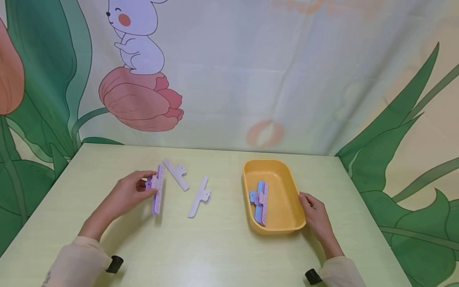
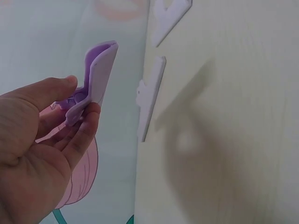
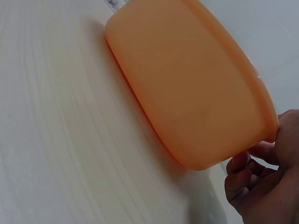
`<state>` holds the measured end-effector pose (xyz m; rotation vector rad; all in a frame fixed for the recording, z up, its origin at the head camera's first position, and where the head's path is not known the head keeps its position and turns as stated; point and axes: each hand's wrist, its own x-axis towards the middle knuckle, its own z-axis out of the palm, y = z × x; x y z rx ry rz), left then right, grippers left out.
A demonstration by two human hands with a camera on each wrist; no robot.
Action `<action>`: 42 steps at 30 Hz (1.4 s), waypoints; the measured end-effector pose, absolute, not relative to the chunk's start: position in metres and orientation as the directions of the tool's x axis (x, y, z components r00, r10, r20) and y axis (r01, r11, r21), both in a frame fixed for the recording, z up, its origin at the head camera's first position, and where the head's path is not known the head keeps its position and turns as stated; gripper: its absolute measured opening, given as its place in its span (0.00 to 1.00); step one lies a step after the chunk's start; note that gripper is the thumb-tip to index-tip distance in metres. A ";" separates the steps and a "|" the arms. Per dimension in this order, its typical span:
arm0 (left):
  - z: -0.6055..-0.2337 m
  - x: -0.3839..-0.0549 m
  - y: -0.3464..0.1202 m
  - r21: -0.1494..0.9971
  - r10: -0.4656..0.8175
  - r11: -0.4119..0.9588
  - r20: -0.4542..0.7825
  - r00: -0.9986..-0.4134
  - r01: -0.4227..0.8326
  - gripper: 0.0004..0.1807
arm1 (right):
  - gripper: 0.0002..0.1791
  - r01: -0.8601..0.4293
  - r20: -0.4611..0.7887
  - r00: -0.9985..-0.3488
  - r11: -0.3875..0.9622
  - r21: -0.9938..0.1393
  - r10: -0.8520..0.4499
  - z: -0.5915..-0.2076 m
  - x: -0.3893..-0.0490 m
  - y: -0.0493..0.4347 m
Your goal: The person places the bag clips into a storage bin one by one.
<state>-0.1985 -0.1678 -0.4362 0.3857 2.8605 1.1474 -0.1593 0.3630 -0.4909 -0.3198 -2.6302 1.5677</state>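
My left hand [image 1: 123, 193] pinches a purple bag clip [image 2: 100, 70] between thumb and fingers, holding it over the left part of the table, its long bar upright in the left wrist view. Just to its right, two pale lilac clips, one farther back [image 1: 175, 174] and one nearer [image 1: 198, 199], lie on the table. On the right stands a yellow plastic basin [image 1: 283, 169]. A blue clip [image 1: 257, 215] and a pinkish-purple clip [image 1: 265, 203] lie side by side at its left inside. My right hand [image 1: 317, 215] grips the basin's right rim, fingers curled below the lip.
The pale wooden table [image 1: 215, 255] ends at a hanging cloth [image 1: 222, 79] printed with flowers and a rabbit. Black wrist cameras sit at the left cuff [image 1: 114, 264] and the right cuff [image 1: 313, 276], low over the table.
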 end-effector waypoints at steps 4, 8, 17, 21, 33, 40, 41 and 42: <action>-0.427 -0.199 -0.170 0.684 0.236 0.698 0.055 -0.970 0.209 0.32 | 0.28 0.151 -0.058 -0.976 0.464 -0.873 0.210 -0.490 -0.159 0.363; -0.418 -0.199 -0.173 0.684 0.233 0.699 0.057 -0.971 0.208 0.33 | 0.29 0.152 -0.057 -0.976 0.464 -0.873 0.211 -0.490 -0.159 0.364; -0.404 -0.200 -0.180 0.708 0.222 0.677 0.066 -0.973 0.202 0.34 | 0.28 0.142 -0.049 -0.977 0.465 -0.874 0.206 -0.490 -0.159 0.364; -0.399 -0.201 -0.182 0.703 0.212 0.686 0.054 -0.976 0.188 0.35 | 0.29 0.146 -0.056 -0.978 0.463 -0.874 0.203 -0.489 -0.159 0.363; -0.385 -0.201 -0.186 0.713 0.207 0.670 0.086 -0.975 0.205 0.35 | 0.29 0.156 -0.065 -0.976 0.457 -0.876 0.208 -0.489 -0.159 0.363; -0.381 -0.201 -0.187 0.714 0.198 0.673 0.080 -0.977 0.195 0.35 | 0.29 0.158 -0.065 -0.976 0.461 -0.873 0.210 -0.490 -0.159 0.362; -0.381 -0.200 -0.186 0.714 0.198 0.672 0.080 -0.977 0.195 0.35 | 0.29 0.159 -0.066 -0.975 0.462 -0.872 0.210 -0.490 -0.159 0.362; -0.381 -0.200 -0.186 0.716 0.198 0.670 0.080 -0.977 0.195 0.35 | 0.29 0.159 -0.066 -0.975 0.464 -0.872 0.211 -0.490 -0.159 0.362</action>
